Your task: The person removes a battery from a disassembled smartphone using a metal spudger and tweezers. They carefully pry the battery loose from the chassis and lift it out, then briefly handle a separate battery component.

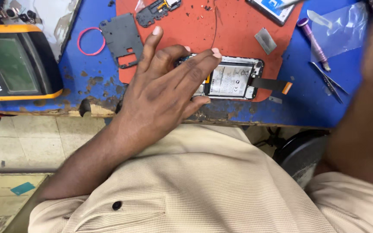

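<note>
the opened phone (pixel 232 80) lay on the red mat (pixel 238 26) near the front edge of the blue table (pixel 307 103), back cover off, battery and frame exposed, a dark flex ribbon with an orange tip (pixel 273 84) trailing off its right end. the left hand (pixel 165 88) rested flat over the phone's left end, fingers spread and extended, pressing or steadying rather than closed around it. the right hand could not be read: only a blurred forearm (pixel 368 108) crossed the right side of the view, so its grip was not visible. judged progress: disassembly looked well along, since a grey inner plate (pixel 121 39) lay off at the mat's left edge, a small circuit part (pixel 156 11) sat at the mat's top, and dark specks (possibly screws, too small to tell) were scattered on the mat; battery was still seated. tweezers (pixel 329 80) and a purple-handled driver (pixel 314 39) lay unused on the right. a clear plastic bag (pixel 342 26) beside them, contents not discernible. a yellow-edged meter (pixel 14 64) and a pink rubber band (pixel 90 41) sat at left.
</note>
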